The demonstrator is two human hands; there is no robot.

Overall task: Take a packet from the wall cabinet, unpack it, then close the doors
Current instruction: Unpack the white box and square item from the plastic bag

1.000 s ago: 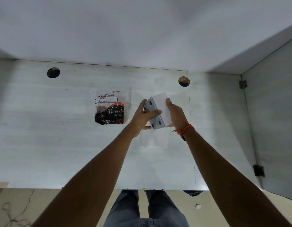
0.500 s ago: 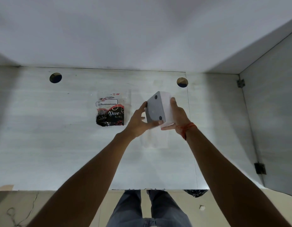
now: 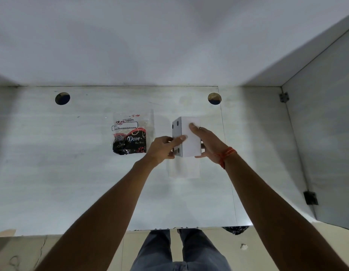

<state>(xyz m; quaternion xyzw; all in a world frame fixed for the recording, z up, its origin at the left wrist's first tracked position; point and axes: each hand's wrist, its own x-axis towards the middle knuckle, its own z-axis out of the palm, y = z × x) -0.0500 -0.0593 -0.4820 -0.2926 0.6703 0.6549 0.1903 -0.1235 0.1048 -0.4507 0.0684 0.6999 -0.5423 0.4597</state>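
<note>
Gripping smooth rectangular white box [image 3: 190, 139]

The box [image 3: 190, 137] is plain white on its broad face and grey on its narrow side, which carries dark round dots. The packet [image 3: 129, 133] is clear plastic above with a white label printed in black and a few small red marks, and black below with red swirls, red specks and white lettering. The counter [image 3: 72, 173] is pale grey with faint streaks, the wristband [image 3: 225, 155] is orange-red thread, and the trousers [image 3: 179, 251] are grey-blue.
</note>
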